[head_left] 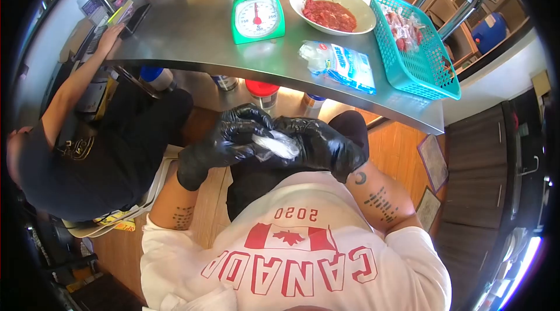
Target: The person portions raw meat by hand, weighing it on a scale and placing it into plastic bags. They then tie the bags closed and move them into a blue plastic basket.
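Both my hands wear black gloves and meet in front of my lap, below the table's front edge. My left hand (236, 136) pinches one side of a bunched clear plastic bag (279, 145). The fingers of my right hand (318, 145) close on its other side. What the bag contains, if anything, I cannot make out. On the table beyond are an opened packet of plastic bags (344, 66) and a flowered bowl (364, 11) of red, wet raw meat (329, 16). A green dial scale (258, 16) stands left of the bowl.
A teal basket (429, 75) with bagged meat (403, 28) sits at the right end of the steel table (186, 25). A person (76, 153) sits at my left, one hand on the table near a dark phone (137, 18). Lidded jars (261, 92) stand underneath.
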Tool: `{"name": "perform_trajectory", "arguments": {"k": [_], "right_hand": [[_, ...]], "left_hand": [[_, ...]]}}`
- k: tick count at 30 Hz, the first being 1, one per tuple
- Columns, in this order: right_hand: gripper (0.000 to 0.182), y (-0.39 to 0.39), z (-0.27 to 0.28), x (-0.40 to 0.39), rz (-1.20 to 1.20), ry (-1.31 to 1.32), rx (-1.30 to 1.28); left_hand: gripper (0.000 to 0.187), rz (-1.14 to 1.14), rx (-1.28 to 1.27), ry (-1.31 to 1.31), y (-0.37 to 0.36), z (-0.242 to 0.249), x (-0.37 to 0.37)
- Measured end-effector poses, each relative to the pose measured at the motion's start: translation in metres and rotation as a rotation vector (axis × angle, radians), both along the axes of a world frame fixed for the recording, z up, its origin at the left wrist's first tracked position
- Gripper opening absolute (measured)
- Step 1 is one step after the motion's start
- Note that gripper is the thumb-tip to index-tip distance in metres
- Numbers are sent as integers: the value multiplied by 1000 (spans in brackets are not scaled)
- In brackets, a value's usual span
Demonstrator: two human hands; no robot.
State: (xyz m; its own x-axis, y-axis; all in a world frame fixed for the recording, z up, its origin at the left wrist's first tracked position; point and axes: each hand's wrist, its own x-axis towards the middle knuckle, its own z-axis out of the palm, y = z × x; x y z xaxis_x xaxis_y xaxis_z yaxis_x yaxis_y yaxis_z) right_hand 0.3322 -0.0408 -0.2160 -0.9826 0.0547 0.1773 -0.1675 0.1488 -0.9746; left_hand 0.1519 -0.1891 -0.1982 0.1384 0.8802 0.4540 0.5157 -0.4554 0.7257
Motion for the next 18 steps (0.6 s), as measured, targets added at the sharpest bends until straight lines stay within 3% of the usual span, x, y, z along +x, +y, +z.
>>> {"name": "perform_trajectory", "arguments": {"k": [2, 3, 4, 6, 8, 10, 11, 12, 13, 14, 16, 17, 18], "right_hand": [[27, 5, 8, 3, -381, 226, 288], [25, 4, 13, 1, -454, 14, -302], [24, 10, 26, 8, -392, 71, -54], [26, -3, 45, 12, -300, -204, -248], [27, -3, 33, 9, -255, -232, -327], [28, -1, 25, 8, -208, -253, -386], [29, -4, 22, 9, -181, -279, -693], [31, -9, 16, 11, -147, -303, -1002], [32, -18, 1, 9, -269, 102, -314], [32, -14, -4, 12, -268, 105, -311], [34, -13, 17, 15, -27, -168, -1377], [33, -7, 8, 19, 3, -144, -1324], [33, -6, 8, 21, 3, -142, -1331]], "left_hand": [[32, 22, -245, -417, 2, 1, -1], [31, 67, -277, -587, 3, 2, 4], [31, 69, -270, -586, 4, 6, 7], [29, 199, -464, -743, 2, 12, 16], [28, 186, -410, -817, 3, 8, 22], [25, 188, -522, -1148, 2, 11, 29], [25, 186, -517, -1148, 0, 3, 29], [24, -75, -524, -1370, -2, -14, 28], [24, -349, -522, -1577, -3, -23, 28], [24, -350, -520, -1574, -3, -28, 29], [25, -248, -647, -1859, -1, -35, 37], [30, 483, -547, -1236, -5, -89, 32], [30, 486, -554, -1233, -8, -84, 28]]}}
